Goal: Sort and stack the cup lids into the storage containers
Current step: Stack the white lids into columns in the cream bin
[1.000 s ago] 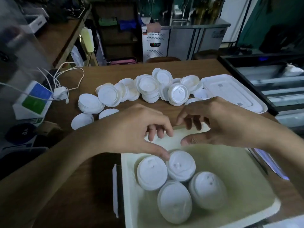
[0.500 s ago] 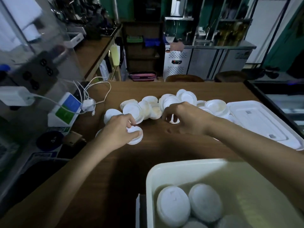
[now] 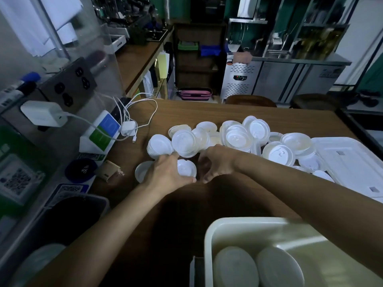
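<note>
A café back counter: steel undercounter fridges (image 3: 290, 81), payment QR signs (image 3: 18, 179), heaped cup lids (image 3: 238, 137).

The table (image 3: 207, 112) is brown wood with a smooth, faintly satin top, and the loose cup lids (image 3: 238, 137) heaped at its twelve to two o'clock side are thin white plastic with a mild sheen, as is the single lid (image 3: 186, 167) between the two hands. The storage container (image 3: 238, 228) at five o'clock looks like cream-coloured matt plastic, and the flat container lid (image 3: 348, 162) at three o'clock is white plastic, smooth and slightly glossy. Far off at one o'clock the counter cabinet (image 3: 269, 79) is brushed metal, and the charger cable (image 3: 143, 104) at ten o'clock is glossy white plastic.
</note>
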